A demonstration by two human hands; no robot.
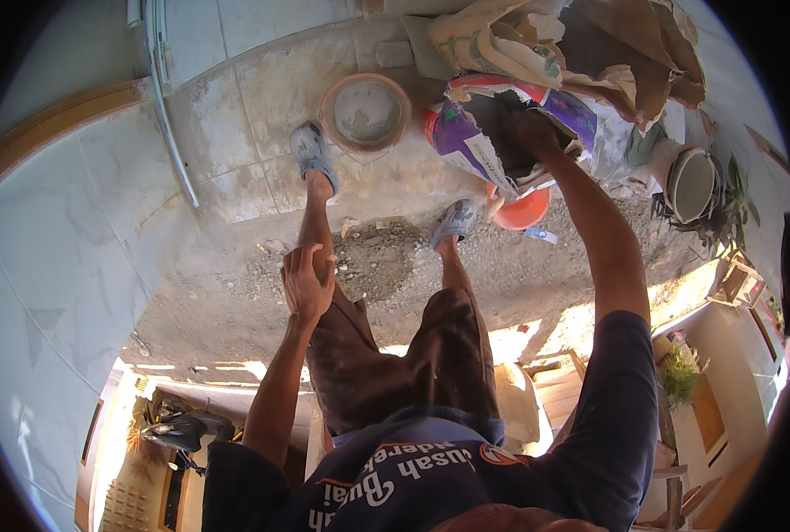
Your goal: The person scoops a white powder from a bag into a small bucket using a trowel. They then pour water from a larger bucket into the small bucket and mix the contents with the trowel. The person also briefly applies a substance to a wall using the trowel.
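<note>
My left hand [307, 282] rests on my left knee, its fingers loosely spread and holding nothing. At the far right, my right arm reaches into the torn mouth of a purple and red paper sack [466, 135]. My right hand [531, 135] is inside it, in shadow, with its fingers hidden. Whether it grips anything in there I cannot tell. Just below the sack sits an orange-red plastic bowl [522, 211], partly covered by it. A round terracotta-coloured basin [327, 111] with grey, wet-looking mix inside stands on the ledge, left of the sack.
Torn brown paper sacks [492, 40] lie behind the purple one. A bucket of grey material [692, 184] stands at the right beside a plant. Gravel [381, 262] lies on the ground between my feet. A metal pipe [171, 133] runs along the left wall.
</note>
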